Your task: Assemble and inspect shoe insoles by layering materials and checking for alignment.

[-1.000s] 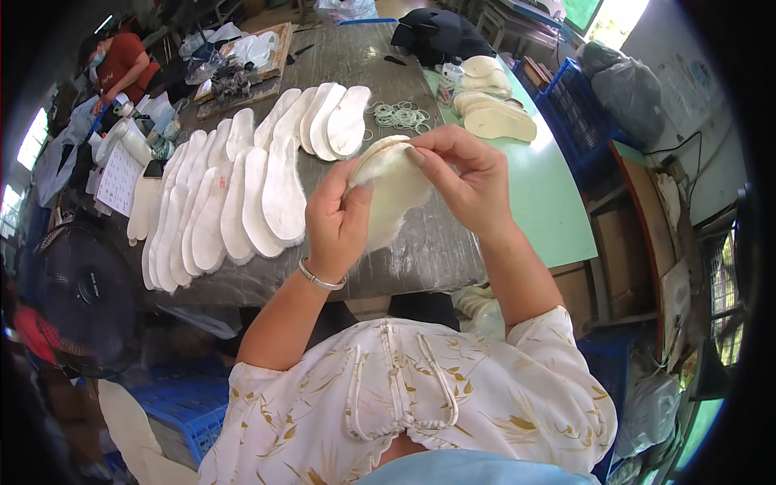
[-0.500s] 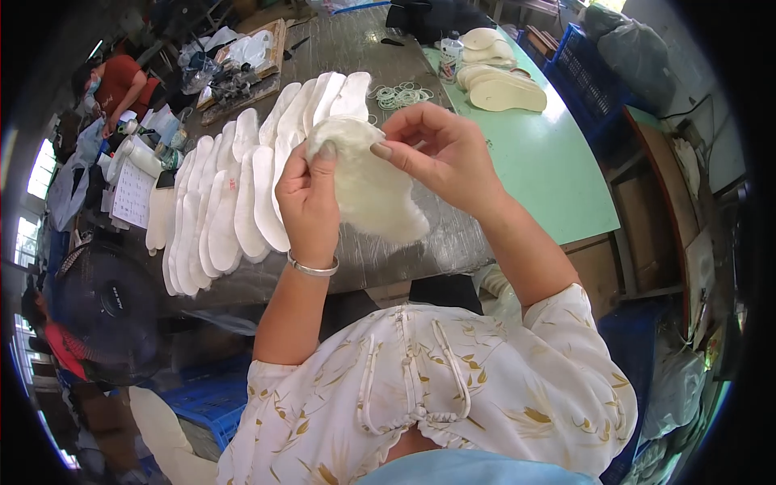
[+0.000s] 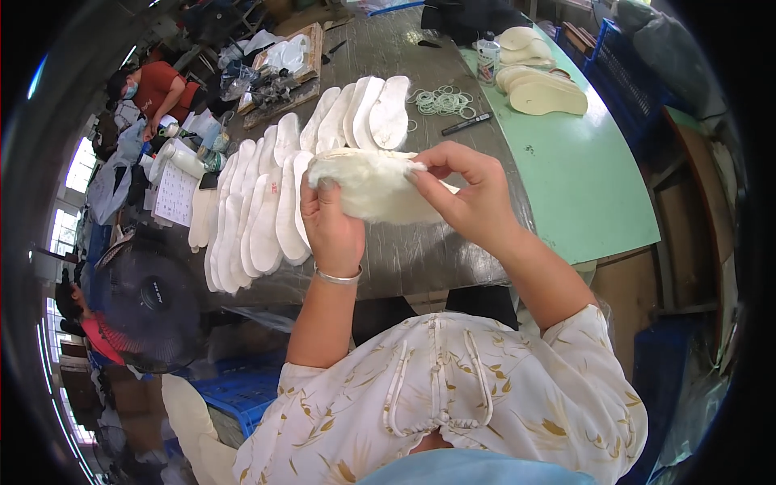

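Both hands are up in front of the person, over the grey table (image 3: 420, 242). The left hand (image 3: 333, 230) wraps around the left end of a fluffy white insole (image 3: 368, 184), and the right hand (image 3: 469, 198) pinches its top edge with thumb and fingertips. The insole lies sideways, long way left to right, held in the air just in front of a row of white insoles (image 3: 275, 194) lying on the table.
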Motion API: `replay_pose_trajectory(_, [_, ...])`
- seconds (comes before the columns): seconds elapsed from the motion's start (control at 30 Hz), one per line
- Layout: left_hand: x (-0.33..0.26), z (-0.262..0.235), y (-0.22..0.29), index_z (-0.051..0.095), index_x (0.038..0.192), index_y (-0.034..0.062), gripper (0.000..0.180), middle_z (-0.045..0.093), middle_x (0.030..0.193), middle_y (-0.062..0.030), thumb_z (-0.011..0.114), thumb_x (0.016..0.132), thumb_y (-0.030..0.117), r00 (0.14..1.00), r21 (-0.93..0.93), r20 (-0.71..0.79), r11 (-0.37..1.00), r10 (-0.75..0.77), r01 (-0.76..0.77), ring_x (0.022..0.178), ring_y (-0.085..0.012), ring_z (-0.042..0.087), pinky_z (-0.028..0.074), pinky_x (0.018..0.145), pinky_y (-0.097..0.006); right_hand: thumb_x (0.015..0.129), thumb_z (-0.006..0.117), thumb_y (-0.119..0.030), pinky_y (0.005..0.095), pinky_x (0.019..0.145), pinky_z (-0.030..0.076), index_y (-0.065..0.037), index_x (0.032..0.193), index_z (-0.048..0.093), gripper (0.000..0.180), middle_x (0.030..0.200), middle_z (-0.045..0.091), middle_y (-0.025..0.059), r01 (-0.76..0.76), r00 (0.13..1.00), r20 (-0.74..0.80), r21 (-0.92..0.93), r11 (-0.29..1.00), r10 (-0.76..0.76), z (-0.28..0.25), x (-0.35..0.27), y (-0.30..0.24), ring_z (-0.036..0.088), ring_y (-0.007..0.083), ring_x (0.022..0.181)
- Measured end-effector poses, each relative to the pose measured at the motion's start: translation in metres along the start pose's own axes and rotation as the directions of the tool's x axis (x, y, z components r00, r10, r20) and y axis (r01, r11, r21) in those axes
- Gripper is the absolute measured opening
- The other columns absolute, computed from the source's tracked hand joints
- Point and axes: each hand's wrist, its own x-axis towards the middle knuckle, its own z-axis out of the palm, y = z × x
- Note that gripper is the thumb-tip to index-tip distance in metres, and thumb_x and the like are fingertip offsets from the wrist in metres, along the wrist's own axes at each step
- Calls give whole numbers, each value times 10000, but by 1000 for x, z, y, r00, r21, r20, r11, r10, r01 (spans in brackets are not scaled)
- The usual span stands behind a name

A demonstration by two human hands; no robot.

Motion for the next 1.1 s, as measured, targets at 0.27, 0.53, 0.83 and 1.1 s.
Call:
replay_pose_trajectory(0.27, [9, -5, 1, 535, 1271, 60, 291, 602, 1235, -83, 486, 1025, 209, 999, -50, -37, 998, 25, -27, 1138, -211, 583, 467, 993, -405, 777, 764, -77, 324, 772, 510, -28, 955, 683, 201, 926, 664, 90, 159, 987, 39, -130, 979, -155, -2, 2, 2, 644, 228, 865])
replay_pose_trajectory(0.53, [14, -15, -1, 493, 1313, 77, 331, 577, 1261, -86, 489, 1021, 234, 996, -86, -91, 996, -6, -2, 1167, -248, 565, 455, 1012, -441, 771, 755, -82, 356, 725, 513, -49, 891, 686, 143, 905, 636, 75, 280, 960, 54, -205, 938, -275, -1, 4, 10, 616, 259, 857])
replay_pose_trajectory(0.83, [11, -40, -9, 511, 1293, 111, 365, 585, 1228, -61, 464, 1026, 355, 1000, -192, -4, 981, -2, 1, 1175, -239, 560, 439, 1023, -454, 780, 750, -54, 323, 739, 553, -11, 858, 667, 122, 953, 669, 101, 272, 959, -48, -111, 956, -278, 5, 4, 5, 670, 256, 845])
replay_pose_trajectory(1.1, [24, -55, -10, 457, 1374, 70, 469, 554, 1290, -86, 544, 959, 271, 997, -285, 36, 955, -74, 81, 1186, -234, 542, 417, 1033, -439, 754, 716, -9, 340, 703, 556, 6, 808, 637, 97, 875, 661, 101, 74, 997, -16, -31, 997, -74, 16, -1, 7, 663, 260, 802])
